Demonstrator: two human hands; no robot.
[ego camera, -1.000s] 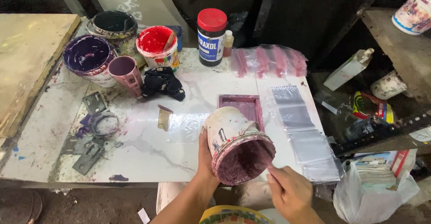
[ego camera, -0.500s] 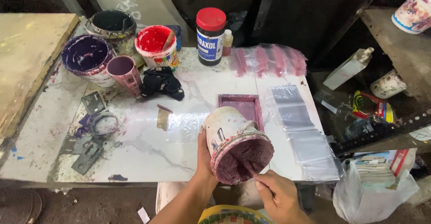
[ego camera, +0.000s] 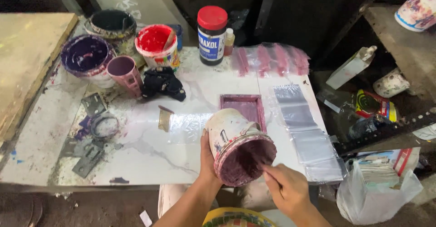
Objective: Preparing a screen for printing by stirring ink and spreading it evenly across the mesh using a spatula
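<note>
Paint tub (ego camera: 236, 145) tilted, gripped by left hand (ego camera: 208, 156); right hand (ego camera: 286, 188) fingers closed, reaching inside.

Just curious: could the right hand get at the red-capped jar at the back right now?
Probably not at once: the right hand is busy inside the tilted bucket, and the jar stands across the table.

A white marble-patterned tabletop (ego camera: 136, 149), stained with purple and grey smears, is seen under bright light. A wooden board (ego camera: 22, 59) lies at its left. Dark shelving (ego camera: 399, 40) stands right; a dim wall (ego camera: 290, 9) is behind.
</note>
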